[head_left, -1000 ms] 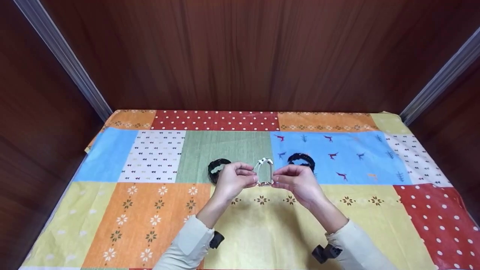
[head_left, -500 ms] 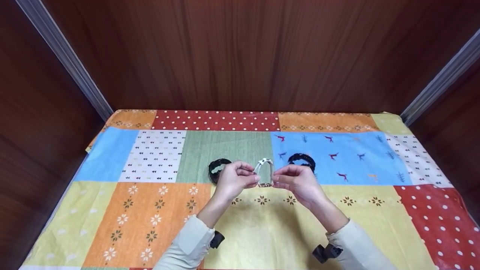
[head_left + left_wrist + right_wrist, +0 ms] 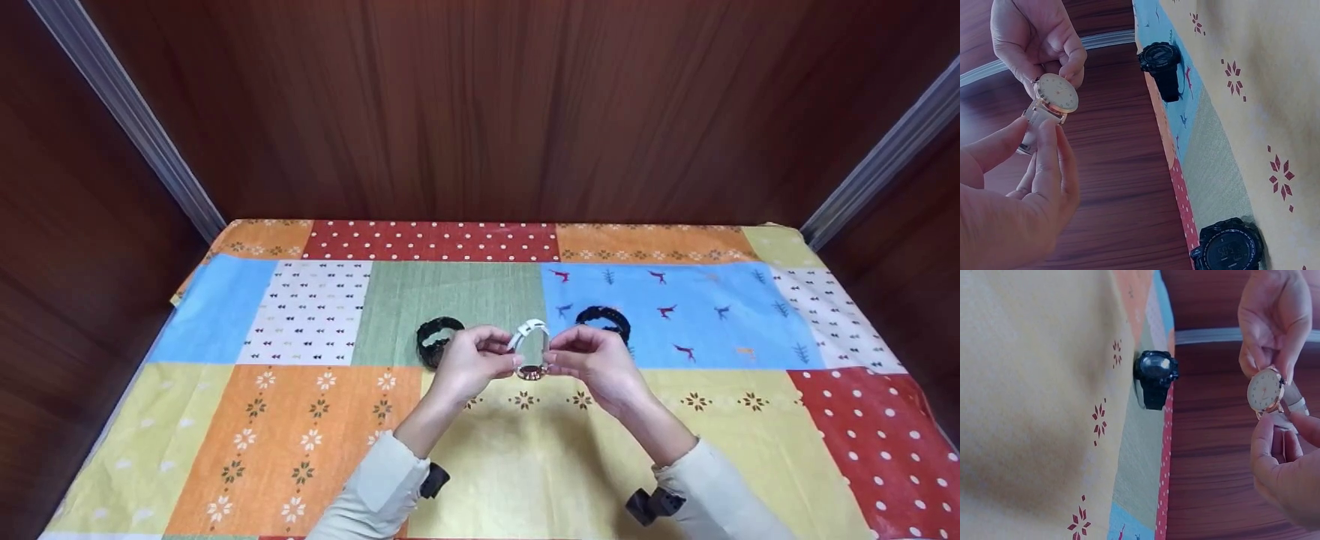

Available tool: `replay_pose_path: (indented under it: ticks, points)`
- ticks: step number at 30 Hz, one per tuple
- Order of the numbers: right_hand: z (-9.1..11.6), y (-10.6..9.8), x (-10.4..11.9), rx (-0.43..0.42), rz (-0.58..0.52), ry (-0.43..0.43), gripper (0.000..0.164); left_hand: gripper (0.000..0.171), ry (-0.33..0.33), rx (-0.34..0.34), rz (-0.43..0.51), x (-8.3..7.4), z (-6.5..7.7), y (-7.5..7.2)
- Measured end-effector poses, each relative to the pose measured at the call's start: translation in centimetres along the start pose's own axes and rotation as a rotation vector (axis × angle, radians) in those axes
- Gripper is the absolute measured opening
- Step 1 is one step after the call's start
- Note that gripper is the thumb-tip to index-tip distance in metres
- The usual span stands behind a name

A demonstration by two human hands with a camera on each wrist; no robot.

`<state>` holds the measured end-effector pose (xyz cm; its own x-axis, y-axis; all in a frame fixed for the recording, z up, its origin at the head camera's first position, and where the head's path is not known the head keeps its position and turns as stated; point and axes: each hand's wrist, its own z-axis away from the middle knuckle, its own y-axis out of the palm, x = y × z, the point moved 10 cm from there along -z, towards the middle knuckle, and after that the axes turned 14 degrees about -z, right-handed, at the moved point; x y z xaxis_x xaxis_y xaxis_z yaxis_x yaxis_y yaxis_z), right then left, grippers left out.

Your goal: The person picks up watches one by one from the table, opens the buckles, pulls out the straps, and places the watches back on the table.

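Both hands hold up a wristwatch with a white strap, a gold-coloured case and a pale round dial, seen plainly in the left wrist view. The left hand pinches the strap beside the case on one side. On the other side, the right hand pinches the strap close to the case. The strap is fastened into a loop, which arches up between the hands in the head view. A black digital watch stands on the cloth behind the left hand, partly hidden by it in the head view.
Another black watch stands on the blue patch behind the right hand. A patchwork tablecloth covers the table. Dark wood-grain panels with metal strips at the corners enclose the back and sides.
The white-strapped watch has tilted between the fingers: its case has turned to show more of the dial in the head view, and the strap loop leans over. The black watches have not moved.
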<state>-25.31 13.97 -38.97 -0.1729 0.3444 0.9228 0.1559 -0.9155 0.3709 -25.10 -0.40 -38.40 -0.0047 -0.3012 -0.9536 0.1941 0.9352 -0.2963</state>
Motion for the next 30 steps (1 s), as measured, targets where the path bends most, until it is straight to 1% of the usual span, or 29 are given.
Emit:
replay_pose_path:
  ticks: [3, 6, 9, 14, 21, 25, 30]
  points:
    - [-0.01, 0.14, 0.13, 0.024, 0.019, -0.014, 0.017, 0.026, 0.025, 0.005, -0.020, -0.27, 0.08, -0.04]
    - [-0.03, 0.20, 0.19, 0.048, 0.066, -0.028, 0.024, 0.025, 0.048, 0.009, -0.025, -0.40, 0.12, -0.08]
    - [-0.06, 0.23, 0.21, 0.071, 0.117, -0.044, 0.028, 0.024, 0.072, 0.010, -0.032, -0.49, 0.15, -0.10]
    - [0.01, 0.25, 0.33, 0.088, 0.170, -0.065, 0.028, 0.021, 0.093, 0.004, -0.068, -0.59, 0.25, -0.02]
    - [0.09, 0.25, 0.63, 0.083, 0.253, -0.097, 0.028, 0.019, 0.106, -0.032, -0.181, -0.85, 0.46, -0.24]
    - [0.12, 0.43, 0.81, 0.089, 0.287, -0.119, 0.029, 0.019, 0.112, -0.050, -0.207, -0.86, 0.47, -0.30]
    - [0.17, 0.52, 0.81, 0.087, 0.318, -0.132, 0.027, 0.019, 0.101, -0.063, -0.224, -0.71, 0.47, -0.26]
